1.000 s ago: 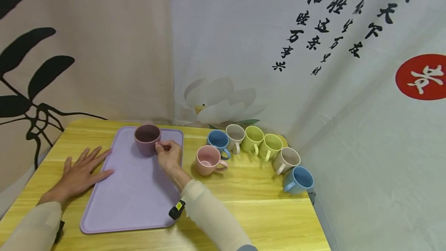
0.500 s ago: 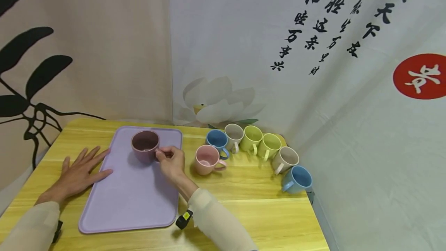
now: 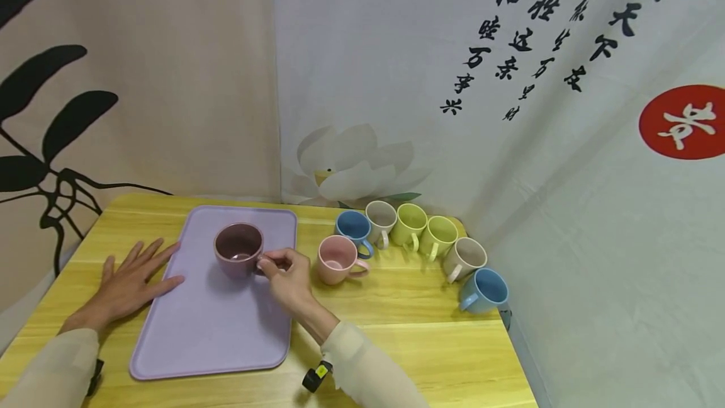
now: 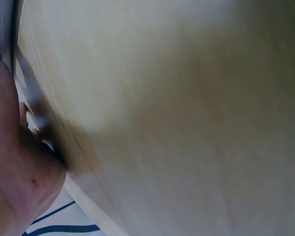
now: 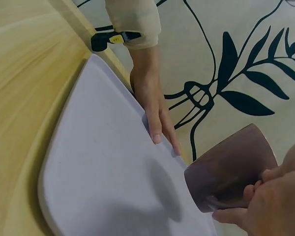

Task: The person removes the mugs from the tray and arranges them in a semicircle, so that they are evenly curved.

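A dark mauve mug point(image 3: 238, 250) hangs upright a little above the far half of a lilac tray point(image 3: 218, 326). My right hand point(image 3: 291, 283) pinches its handle from the right, thumb on the near side. In the right wrist view the mug point(image 5: 231, 169) stands apart from its shadow on the tray. My left hand point(image 3: 127, 285) lies with fingers spread on the table at the tray's left, its fingertips and thumb at the rim. The left wrist view shows mostly the table and the edge of that hand point(image 4: 27, 172).
Just right of the tray stands a pink mug point(image 3: 338, 261). Behind it and to the right, a curved row of several mugs runs from a dark blue mug point(image 3: 354, 226) to a light blue mug point(image 3: 484, 291). Printed cloth point(image 3: 362, 80) hangs behind the wooden table point(image 3: 408, 357).
My right hand has drawn the mauve mug from the tray's far edge toward me, and the hand and forearm have shifted right and nearer. The left hand has stayed at the tray's rim.
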`<state>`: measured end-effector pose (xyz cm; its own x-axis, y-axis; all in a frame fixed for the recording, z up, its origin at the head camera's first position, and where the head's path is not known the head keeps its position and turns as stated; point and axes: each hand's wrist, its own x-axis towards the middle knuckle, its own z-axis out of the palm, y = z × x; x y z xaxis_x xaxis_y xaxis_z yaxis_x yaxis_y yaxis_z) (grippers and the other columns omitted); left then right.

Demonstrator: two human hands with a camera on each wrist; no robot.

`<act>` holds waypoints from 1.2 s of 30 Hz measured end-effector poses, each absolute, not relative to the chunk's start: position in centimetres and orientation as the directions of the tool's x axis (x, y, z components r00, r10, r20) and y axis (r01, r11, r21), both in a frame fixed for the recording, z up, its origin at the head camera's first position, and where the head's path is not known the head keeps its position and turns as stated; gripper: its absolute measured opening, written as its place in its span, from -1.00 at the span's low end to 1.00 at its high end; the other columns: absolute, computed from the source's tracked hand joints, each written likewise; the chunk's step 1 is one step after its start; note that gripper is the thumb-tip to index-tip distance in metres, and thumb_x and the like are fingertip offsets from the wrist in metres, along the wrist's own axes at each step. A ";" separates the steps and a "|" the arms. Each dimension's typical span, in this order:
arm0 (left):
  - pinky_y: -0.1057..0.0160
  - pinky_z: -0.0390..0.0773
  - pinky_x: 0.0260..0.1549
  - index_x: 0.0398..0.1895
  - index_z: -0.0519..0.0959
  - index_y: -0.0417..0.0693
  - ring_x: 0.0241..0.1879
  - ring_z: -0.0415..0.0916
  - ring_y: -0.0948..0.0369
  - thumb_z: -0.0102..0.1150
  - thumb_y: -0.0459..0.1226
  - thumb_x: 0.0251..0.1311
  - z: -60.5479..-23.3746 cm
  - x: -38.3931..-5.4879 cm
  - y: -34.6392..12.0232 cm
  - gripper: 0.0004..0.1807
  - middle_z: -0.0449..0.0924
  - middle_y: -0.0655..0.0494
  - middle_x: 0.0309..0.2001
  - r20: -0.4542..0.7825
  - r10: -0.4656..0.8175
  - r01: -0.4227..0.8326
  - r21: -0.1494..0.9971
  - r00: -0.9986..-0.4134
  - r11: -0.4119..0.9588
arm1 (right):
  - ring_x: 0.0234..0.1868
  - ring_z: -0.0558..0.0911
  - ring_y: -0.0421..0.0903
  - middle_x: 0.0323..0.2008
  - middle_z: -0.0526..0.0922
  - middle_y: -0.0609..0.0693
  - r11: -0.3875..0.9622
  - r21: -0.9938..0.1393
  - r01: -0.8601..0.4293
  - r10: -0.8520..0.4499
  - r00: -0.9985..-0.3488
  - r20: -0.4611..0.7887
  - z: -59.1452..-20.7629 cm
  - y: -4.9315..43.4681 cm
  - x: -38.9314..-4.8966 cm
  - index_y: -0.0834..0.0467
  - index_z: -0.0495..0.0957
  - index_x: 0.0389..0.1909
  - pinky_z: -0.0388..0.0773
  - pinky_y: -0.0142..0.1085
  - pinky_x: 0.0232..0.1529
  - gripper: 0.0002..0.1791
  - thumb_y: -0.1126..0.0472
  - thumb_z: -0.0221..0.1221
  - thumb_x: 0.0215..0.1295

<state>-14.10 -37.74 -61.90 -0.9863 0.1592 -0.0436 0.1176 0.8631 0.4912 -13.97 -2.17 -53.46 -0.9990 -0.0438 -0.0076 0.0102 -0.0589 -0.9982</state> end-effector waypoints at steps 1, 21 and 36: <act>-0.78 -0.73 0.48 0.90 -0.03 0.19 0.77 -0.48 -0.61 0.12 0.35 0.60 -61.9 -14.1 -37.7 0.04 -0.24 -0.45 0.84 -0.043 0.159 0.118 0.489 -0.986 0.864 | 0.00 0.86 0.50 -0.23 0.89 0.14 -0.066 -0.998 0.011 -0.053 -0.999 -0.008 -53.3 -1.9 -13.8 0.35 0.78 -0.12 0.73 -0.53 -0.22 -0.92 0.45 0.42 0.43; -0.78 -0.74 0.47 0.91 -0.05 0.18 0.76 -0.49 -0.63 0.10 0.36 0.60 -61.8 -14.4 -37.8 0.05 -0.26 -0.48 0.83 -0.060 0.159 0.112 0.477 -0.985 0.872 | -0.22 0.76 -0.35 -0.09 0.87 0.39 -0.008 -1.000 -0.009 -0.183 -0.983 0.010 -51.9 2.1 -11.1 0.40 0.79 -0.06 0.74 -0.56 -0.15 -0.87 0.48 0.41 0.42; -0.78 -0.76 0.46 0.91 -0.06 0.16 0.76 -0.51 -0.62 0.11 0.35 0.61 -61.9 -14.3 -37.8 0.05 -0.27 -0.48 0.83 -0.061 0.164 0.113 0.491 -0.985 0.864 | -0.11 0.79 -0.41 0.03 0.79 0.57 0.015 -0.998 -0.054 -0.376 -0.926 0.045 -52.4 6.1 -10.7 0.54 0.72 0.03 0.76 -0.52 -0.03 -0.80 0.53 0.34 0.47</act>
<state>-14.28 -37.80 -61.88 -0.9846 0.1637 -0.0611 0.1131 0.8639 0.4908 -10.69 6.10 -52.37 -0.9257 -0.3756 0.0445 -0.0540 0.0147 -0.9984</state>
